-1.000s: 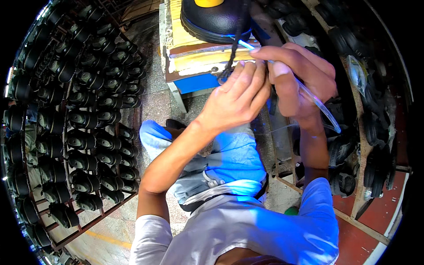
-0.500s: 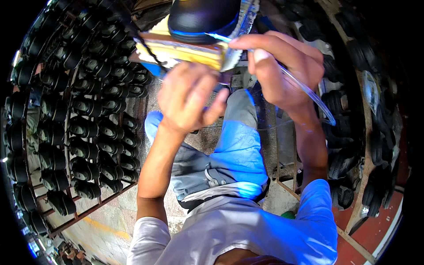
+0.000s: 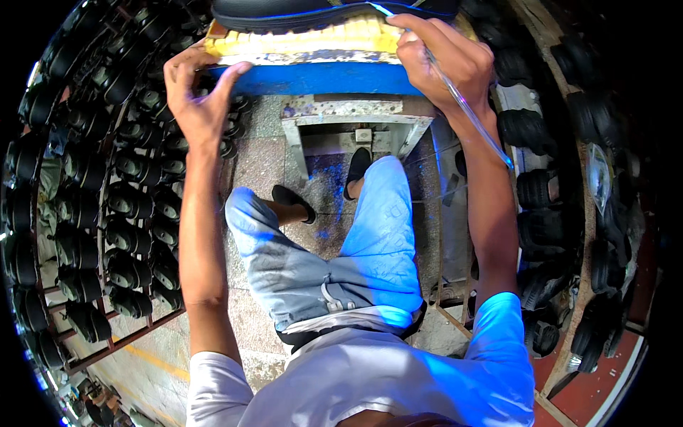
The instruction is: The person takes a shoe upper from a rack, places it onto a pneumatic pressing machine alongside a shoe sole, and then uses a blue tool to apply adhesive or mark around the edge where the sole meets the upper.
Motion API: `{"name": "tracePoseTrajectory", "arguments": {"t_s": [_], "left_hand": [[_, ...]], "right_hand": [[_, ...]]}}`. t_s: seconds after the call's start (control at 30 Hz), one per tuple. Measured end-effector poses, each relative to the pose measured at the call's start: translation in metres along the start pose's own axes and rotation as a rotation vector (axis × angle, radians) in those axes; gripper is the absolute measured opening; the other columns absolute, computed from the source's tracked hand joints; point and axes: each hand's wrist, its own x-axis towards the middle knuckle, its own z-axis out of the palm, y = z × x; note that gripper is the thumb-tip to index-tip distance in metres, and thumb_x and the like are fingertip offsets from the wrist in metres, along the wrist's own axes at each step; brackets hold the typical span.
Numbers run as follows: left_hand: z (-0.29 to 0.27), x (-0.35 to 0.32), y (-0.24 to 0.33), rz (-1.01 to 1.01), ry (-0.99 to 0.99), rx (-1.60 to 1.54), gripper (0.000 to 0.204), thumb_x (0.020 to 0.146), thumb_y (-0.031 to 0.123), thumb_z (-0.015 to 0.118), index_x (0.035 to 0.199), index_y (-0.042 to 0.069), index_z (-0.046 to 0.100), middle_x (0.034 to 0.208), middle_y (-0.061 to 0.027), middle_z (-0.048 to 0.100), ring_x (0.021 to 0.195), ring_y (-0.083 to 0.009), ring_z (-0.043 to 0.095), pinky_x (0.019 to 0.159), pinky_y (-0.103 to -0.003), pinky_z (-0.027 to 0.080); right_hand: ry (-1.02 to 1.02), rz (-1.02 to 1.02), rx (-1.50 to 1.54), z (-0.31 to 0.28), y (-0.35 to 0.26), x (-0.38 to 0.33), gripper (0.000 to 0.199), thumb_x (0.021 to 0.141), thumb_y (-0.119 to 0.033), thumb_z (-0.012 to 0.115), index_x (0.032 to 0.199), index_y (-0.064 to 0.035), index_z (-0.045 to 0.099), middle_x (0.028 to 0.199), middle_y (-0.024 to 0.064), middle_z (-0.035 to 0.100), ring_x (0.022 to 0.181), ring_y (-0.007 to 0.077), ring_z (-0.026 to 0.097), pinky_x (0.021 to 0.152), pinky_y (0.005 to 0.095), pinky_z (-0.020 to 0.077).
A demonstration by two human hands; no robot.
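Note:
A black shoe (image 3: pixel 299 16) lies lengthwise at the top edge of the view, partly cut off. It rests on a stand's yellow-padded top (image 3: pixel 306 43), whose near side is blue. At the stand's left corner, my left hand (image 3: pixel 196 92) grips the edge, with the thumb along the near side. My right hand (image 3: pixel 448 64) pinches a slim, clear-handled tool (image 3: pixel 461 99) like a fine brush. The tool's pale tip meets the shoe's side near the sole line; whether it touches I cannot tell. The handle slants back over my right wrist.
A rack of black shoes (image 3: pixel 131 206) rises on the left. More black shoes (image 3: pixel 541 188) fill wooden-edged shelving on the right. Below the blue edge stands a worn metal frame (image 3: pixel 356 110), with my feet under it. Clear plastic (image 3: pixel 599 178) hangs at the right shelf.
The stand and shoe have turned from toe-on to side-on. My left hand has moved left to the stand's corner. My right hand has shifted slightly up, still holding the tool.

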Motion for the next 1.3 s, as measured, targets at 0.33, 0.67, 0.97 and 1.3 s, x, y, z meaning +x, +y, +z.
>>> {"name": "tracePoseTrajectory", "arguments": {"t_s": [0.33,0.67,0.97,1.3], "left_hand": [[0.035,0.048,-0.037,0.149,-0.111,0.332,0.038,0.09,0.025,0.081,0.119,0.003,0.073,0.133,-0.0135,0.067,0.125,-0.0264,0.063,0.107,-0.035,0.047],[-0.002,-0.057,0.047,0.045,-0.085,-0.002,0.032,0.105,0.021,0.054,0.122,0.005,0.075,0.137,-0.0152,0.067,0.133,-0.034,0.058,0.116,-0.045,0.04],[0.004,-0.008,0.01,-0.325,-0.161,-0.037,0.056,0.112,0.04,0.037,0.137,-0.003,0.063,0.138,-0.0205,0.065,0.128,-0.0311,0.061,0.111,-0.037,0.044],[0.019,0.003,-0.011,-0.353,-0.172,-0.002,0.052,0.113,0.034,0.034,0.138,-0.001,0.063,0.136,-0.0149,0.067,0.12,-0.021,0.062,0.105,-0.032,0.046]], "right_hand": [[-0.117,0.109,0.018,-0.061,-0.03,-0.002,0.019,0.081,-0.002,0.064,0.094,-0.0026,0.078,0.071,0.0117,0.067,0.055,0.0209,0.064,0.053,0.0304,0.0521],[-0.071,0.151,0.187,-0.015,-0.047,0.011,0.018,0.083,-0.002,0.065,0.095,-0.0007,0.078,0.072,0.0119,0.069,0.058,0.0183,0.066,0.055,0.0289,0.0523],[0.069,0.169,0.115,0.03,-0.026,0.017,0.02,0.08,-0.003,0.068,0.096,-0.0044,0.079,0.078,0.0131,0.073,0.062,0.0241,0.069,0.059,0.0322,0.0548],[-0.015,0.309,-0.146,-0.028,0.0,-0.02,0.021,0.08,-0.003,0.066,0.096,-0.0047,0.079,0.081,0.0127,0.074,0.065,0.0256,0.071,0.061,0.0334,0.0558]]}}
